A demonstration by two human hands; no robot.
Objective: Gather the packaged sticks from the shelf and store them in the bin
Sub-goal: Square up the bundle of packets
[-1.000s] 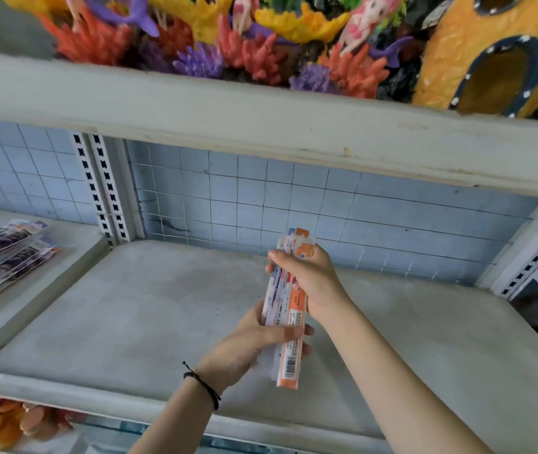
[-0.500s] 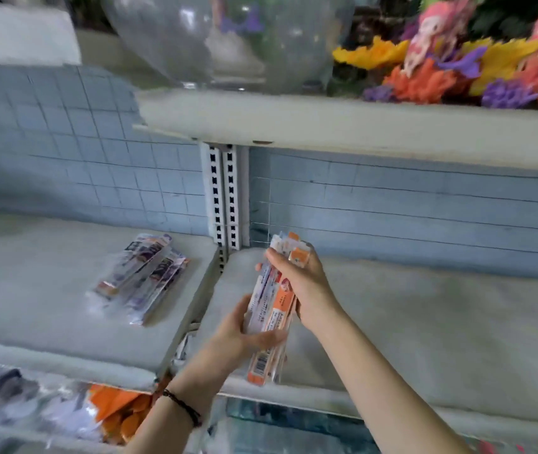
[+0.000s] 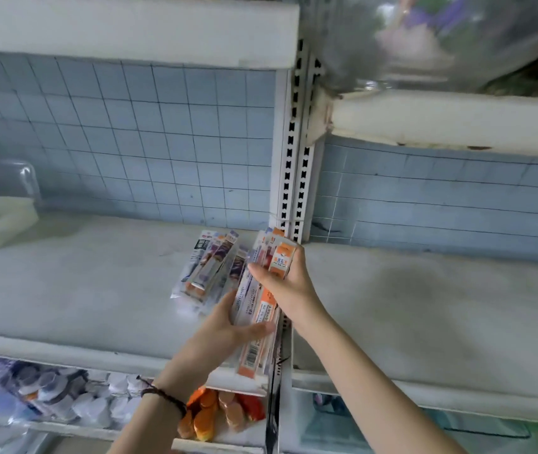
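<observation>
Fingers of left hand and right hand curl round orange stick bundle, frame centre; best: right alone grips, left collects purple packs lying just beside.

A pale blue tiled wall runs behind the left hand and the right hand. A white slotted upright rises just beyond them, dividing the grey shelf beneath them. An upper board spans overhead in soft, even light.

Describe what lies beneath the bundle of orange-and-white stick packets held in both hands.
Beneath the orange-and-white packet bundle, the front edge of the pale grey shelf and the gap beside it show. The surface directly under it is covered.
</observation>
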